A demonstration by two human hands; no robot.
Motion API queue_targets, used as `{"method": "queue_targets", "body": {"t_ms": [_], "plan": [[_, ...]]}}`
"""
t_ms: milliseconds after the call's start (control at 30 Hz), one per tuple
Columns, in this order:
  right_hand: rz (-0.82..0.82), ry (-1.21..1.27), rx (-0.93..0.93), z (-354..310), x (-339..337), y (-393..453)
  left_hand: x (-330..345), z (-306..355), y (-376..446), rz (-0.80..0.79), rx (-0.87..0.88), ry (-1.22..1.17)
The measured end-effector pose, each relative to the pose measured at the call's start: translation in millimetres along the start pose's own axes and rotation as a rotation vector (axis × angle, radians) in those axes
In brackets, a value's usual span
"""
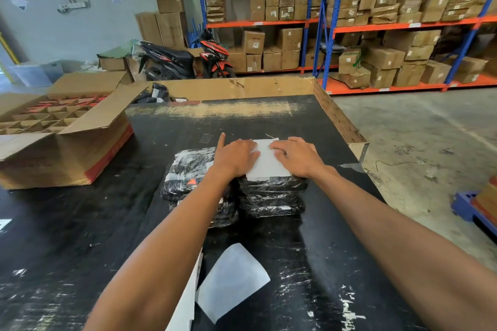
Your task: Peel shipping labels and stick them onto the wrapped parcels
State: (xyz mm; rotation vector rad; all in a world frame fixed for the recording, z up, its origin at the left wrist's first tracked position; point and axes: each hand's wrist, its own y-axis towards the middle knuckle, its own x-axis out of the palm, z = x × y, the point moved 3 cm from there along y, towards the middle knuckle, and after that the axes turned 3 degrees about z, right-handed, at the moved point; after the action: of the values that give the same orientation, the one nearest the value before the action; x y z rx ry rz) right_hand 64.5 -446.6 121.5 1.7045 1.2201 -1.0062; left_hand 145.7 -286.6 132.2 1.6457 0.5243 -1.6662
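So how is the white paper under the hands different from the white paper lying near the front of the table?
The label lies flat on top of a wrapped parcel; the loose sheet lies on the black table.
Both hands, left hand and right hand, press the label; nothing touches the sheet.
Both are white.

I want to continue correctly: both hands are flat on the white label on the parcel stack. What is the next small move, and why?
Probably sweep both hands outward to smooth it. The left hand and right hand press only the middle of the label, which lies on the top parcel; its near edge looks unpressed.
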Motion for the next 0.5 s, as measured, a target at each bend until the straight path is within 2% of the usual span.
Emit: {"method": "queue_targets", "body": {"t_ms": [233,500], "plan": [[-0.096,-0.023,0.15,-3,6,27,5,-13,25,-0.165,-0.073,-0.04],[-0.055,0.181,0.354,4,8,21,2,-11,24,-0.181,-0.031,0.005]]}}
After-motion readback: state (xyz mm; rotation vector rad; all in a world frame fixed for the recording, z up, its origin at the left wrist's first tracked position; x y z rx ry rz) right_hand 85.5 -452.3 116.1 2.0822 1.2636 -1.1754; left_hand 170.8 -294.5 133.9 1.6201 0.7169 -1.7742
